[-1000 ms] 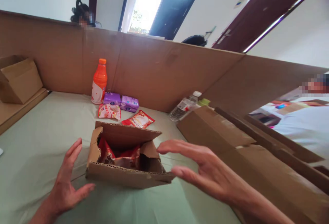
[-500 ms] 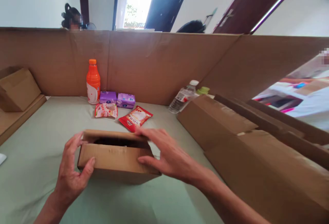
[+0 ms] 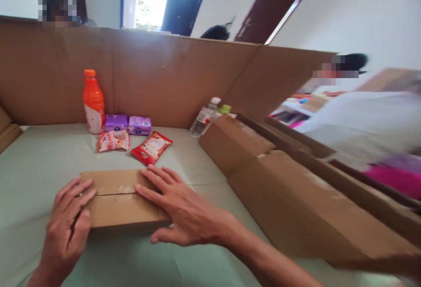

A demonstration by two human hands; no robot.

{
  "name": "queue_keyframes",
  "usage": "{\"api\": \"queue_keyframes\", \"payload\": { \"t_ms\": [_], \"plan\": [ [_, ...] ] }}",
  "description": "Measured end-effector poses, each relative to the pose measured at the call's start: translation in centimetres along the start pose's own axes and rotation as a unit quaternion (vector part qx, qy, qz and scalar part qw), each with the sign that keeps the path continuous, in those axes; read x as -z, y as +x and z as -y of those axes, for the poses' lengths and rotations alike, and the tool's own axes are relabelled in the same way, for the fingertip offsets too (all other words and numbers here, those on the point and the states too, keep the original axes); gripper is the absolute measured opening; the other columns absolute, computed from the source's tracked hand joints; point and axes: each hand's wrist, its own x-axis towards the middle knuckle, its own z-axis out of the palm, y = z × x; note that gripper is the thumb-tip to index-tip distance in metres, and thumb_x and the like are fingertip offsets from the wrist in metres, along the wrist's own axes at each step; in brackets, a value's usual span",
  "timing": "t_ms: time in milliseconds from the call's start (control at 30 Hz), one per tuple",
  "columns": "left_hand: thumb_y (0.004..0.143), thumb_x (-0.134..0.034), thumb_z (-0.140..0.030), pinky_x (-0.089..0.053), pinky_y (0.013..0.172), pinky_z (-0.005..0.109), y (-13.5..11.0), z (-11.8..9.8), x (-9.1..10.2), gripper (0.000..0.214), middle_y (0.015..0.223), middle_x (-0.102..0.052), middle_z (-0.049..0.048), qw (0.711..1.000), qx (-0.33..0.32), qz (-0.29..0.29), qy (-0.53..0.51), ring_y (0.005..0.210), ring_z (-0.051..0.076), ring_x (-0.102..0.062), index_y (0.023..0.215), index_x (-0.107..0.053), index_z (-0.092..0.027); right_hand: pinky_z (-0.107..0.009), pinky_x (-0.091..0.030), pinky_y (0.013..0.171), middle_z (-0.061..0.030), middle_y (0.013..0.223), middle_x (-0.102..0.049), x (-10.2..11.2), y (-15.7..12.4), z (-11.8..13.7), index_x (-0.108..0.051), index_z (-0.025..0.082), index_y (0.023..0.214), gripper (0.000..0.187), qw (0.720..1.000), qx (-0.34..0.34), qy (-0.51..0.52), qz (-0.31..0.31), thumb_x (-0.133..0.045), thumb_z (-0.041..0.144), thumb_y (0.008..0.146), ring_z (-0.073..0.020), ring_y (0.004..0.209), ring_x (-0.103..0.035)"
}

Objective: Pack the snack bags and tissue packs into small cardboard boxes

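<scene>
A small brown cardboard box (image 3: 115, 211) rests on the green cloth, its two top flaps folded down and meeting along a narrow seam. My left hand (image 3: 66, 223) grips the box's left end, fingertips over the top and thumb near the front corner. Spread fingers of my right hand (image 3: 184, 208) lie flat on the right part of the flaps, with the thumb out in front. Just beyond the box are a red snack packet (image 3: 151, 148) and a pink snack packet (image 3: 114, 141).
An orange bottle (image 3: 93, 105) stands beside two purple tissue packs (image 3: 115, 123) at the cardboard wall (image 3: 164, 76). A clear bottle (image 3: 204, 119) leans near larger cardboard boxes (image 3: 296, 199) on the right. Other people are beyond the wall.
The box's top flaps have gone from raised, with a dark gap between them, to flat and shut. My right hand has flattened onto them. The view has swung to the right.
</scene>
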Motion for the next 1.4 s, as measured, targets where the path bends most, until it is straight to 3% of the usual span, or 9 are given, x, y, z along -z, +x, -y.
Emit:
{"api": "queue_keyframes", "payload": {
  "t_ms": [167, 367, 567, 733, 867, 967, 1167, 1300, 1400],
  "plan": [
    [0.092, -0.047, -0.022, -0.036, 0.112, 0.055, 0.3, 1.6, -0.4, 0.036, 0.133, -0.063, 0.0034, 1.000, -0.020, -0.003, -0.006, 0.134, 0.033, -0.048, 0.124, -0.064, -0.029, -0.059, -0.018, 0.119, -0.0187, 0.163, -0.025, 1.5, 1.9, -2.4, -0.048, 0.027, 0.149, 0.092, 0.997, 0.009, 0.032, 0.066, -0.078, 0.066, 0.071, -0.0385, 0.151, -0.020],
    [0.095, -0.047, -0.022, -0.035, 0.114, 0.053, 1.1, 1.4, -1.1, 0.033, 0.133, -0.063, 0.0027, 1.000, -0.026, 0.005, -0.012, 0.136, 0.031, -0.047, 0.122, -0.064, -0.030, -0.055, -0.029, 0.115, -0.0191, 0.156, -0.035, 1.8, 1.3, -2.0, -0.056, 0.026, 0.143, 0.081, 0.998, -0.007, 0.051, 0.034, -0.083, 0.049, 0.070, -0.0366, 0.141, -0.036],
    [0.099, -0.044, -0.035, -0.041, 0.114, 0.052, 1.3, -1.7, -4.1, 0.046, 0.161, -0.034, 0.0059, 0.993, 0.059, 0.069, -0.077, 0.143, 0.031, -0.041, 0.145, -0.048, -0.032, -0.060, -0.035, 0.110, -0.0191, 0.152, -0.040, 1.2, -7.7, -2.7, -0.059, 0.025, 0.141, 0.072, 0.985, -0.170, 0.019, -0.026, -0.077, 0.046, 0.073, -0.0391, 0.136, -0.042],
    [0.095, -0.053, -0.037, -0.054, 0.103, 0.049, -1.4, -1.9, -7.7, 0.042, 0.151, -0.049, 0.0100, 0.986, 0.082, 0.117, -0.091, 0.135, 0.031, -0.053, 0.135, -0.059, -0.029, -0.056, -0.047, 0.095, -0.0186, 0.137, -0.053, 1.1, -14.1, -7.2, -0.068, 0.025, 0.130, 0.055, 0.897, -0.407, -0.128, -0.114, -0.067, 0.050, 0.082, -0.0380, 0.117, -0.056],
    [0.092, -0.054, -0.033, -0.066, 0.064, 0.032, -3.9, -0.6, -9.9, 0.034, 0.146, -0.055, 0.0128, 0.979, 0.086, 0.158, -0.099, 0.125, 0.032, -0.062, 0.121, -0.069, -0.026, -0.053, -0.047, 0.089, -0.0207, 0.129, -0.057, 2.2, -11.5, -10.4, -0.067, 0.023, 0.130, 0.051, 0.819, -0.535, -0.188, -0.084, -0.058, 0.053, 0.089, -0.0401, 0.112, -0.058],
    [0.088, -0.057, -0.028, -0.065, 0.084, 0.043, -4.6, 0.3, -10.2, 0.031, 0.141, -0.059, 0.0141, 0.982, 0.061, 0.166, -0.069, 0.122, 0.032, -0.065, 0.115, -0.072, -0.024, -0.054, -0.045, 0.088, -0.0232, 0.119, -0.061, 3.0, -7.8, -12.8, -0.067, 0.019, 0.129, 0.053, 0.797, -0.566, -0.195, -0.080, -0.053, 0.055, 0.093, -0.0419, 0.112, -0.059],
    [0.085, -0.057, -0.024, -0.060, 0.095, 0.050, -4.2, 1.6, -10.0, 0.032, 0.136, -0.064, 0.0162, 0.985, 0.025, 0.172, -0.007, 0.118, 0.032, -0.067, 0.113, -0.072, -0.021, -0.056, -0.045, 0.082, -0.0266, 0.108, -0.065, 3.9, -5.4, -16.1, -0.072, 0.015, 0.118, 0.051, 0.793, -0.559, -0.218, -0.102, -0.054, 0.056, 0.093, -0.0419, 0.103, -0.062],
    [0.080, -0.060, -0.019, -0.056, 0.099, 0.055, -4.0, 0.6, -9.6, 0.033, 0.138, -0.062, 0.0178, 0.974, 0.028, 0.225, 0.012, 0.121, 0.034, -0.064, 0.111, -0.072, -0.020, -0.058, -0.043, 0.086, -0.0300, 0.119, -0.062, 3.5, -6.2, -14.6, -0.072, 0.012, 0.109, 0.050, 0.807, -0.513, -0.262, -0.131, -0.049, 0.055, 0.096, -0.0438, 0.112, -0.057],
    [0.078, -0.063, -0.016, -0.048, 0.108, 0.054, -4.1, -1.4, -8.9, 0.034, 0.144, -0.057, 0.0169, 0.956, 0.076, 0.282, -0.009, 0.129, 0.033, -0.058, 0.110, -0.072, -0.019, -0.064, -0.040, 0.092, -0.0312, 0.140, -0.048, 0.6, -5.7, -13.0, -0.070, 0.011, 0.109, 0.043, 0.815, -0.455, -0.298, -0.198, -0.047, 0.045, 0.097, -0.0490, 0.128, -0.046]
  ]
}}
